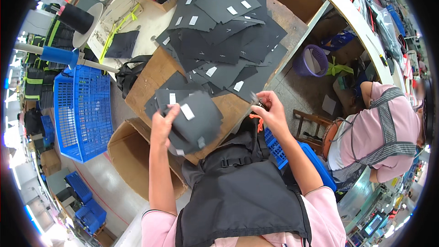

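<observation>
Black fabric panels (197,118) with white labels are pinched in my left hand (163,126), its thumb on top. They hang over the near part of a brown board and are slightly blurred. My right hand (272,112) is closed around a small metal tool, which looks like thread snips (256,99), pointing toward the panels but apart from them. An orange strip (259,122) hangs below that hand. Beyond both hands lies a large loose pile of black panels (215,41), many with white labels. More panels lie partly hidden beneath the held ones.
The brown board (151,78) sits between a cardboard box (123,144) at the near left and a purple bin (312,60) at the right. A blue basket (82,114) stands left. Black thread cones (75,17) are far left. A co-worker (382,132) sits at right.
</observation>
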### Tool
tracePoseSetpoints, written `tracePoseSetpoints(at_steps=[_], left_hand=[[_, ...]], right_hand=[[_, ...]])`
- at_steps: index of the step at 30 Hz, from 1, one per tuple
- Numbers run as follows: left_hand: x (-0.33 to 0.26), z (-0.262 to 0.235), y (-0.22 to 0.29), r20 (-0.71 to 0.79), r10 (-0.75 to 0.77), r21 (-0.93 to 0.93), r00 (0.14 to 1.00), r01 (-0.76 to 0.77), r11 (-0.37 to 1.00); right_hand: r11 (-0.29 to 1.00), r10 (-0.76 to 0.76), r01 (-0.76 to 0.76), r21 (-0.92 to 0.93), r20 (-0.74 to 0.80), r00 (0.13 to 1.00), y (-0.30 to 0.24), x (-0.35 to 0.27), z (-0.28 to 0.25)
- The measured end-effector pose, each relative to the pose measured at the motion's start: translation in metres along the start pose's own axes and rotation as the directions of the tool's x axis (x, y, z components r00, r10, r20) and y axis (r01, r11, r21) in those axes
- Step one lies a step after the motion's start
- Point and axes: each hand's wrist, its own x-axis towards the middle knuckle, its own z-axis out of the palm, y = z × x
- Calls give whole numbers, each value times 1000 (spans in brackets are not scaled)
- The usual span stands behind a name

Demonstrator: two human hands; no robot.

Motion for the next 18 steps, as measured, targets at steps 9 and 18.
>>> tracePoseSetpoints(at_steps=[9, 18], left_hand=[[26, 0, -25, -275, 676, 837, 684, -176, 519], [26, 41, -34, -141, 343, 11, 929, -345, 938]], right_hand=[[640, -372, 388, -664, 174, 912, 9, 58, 63], [358, -365, 602, -714, 486, 794, 23, 112, 86]])
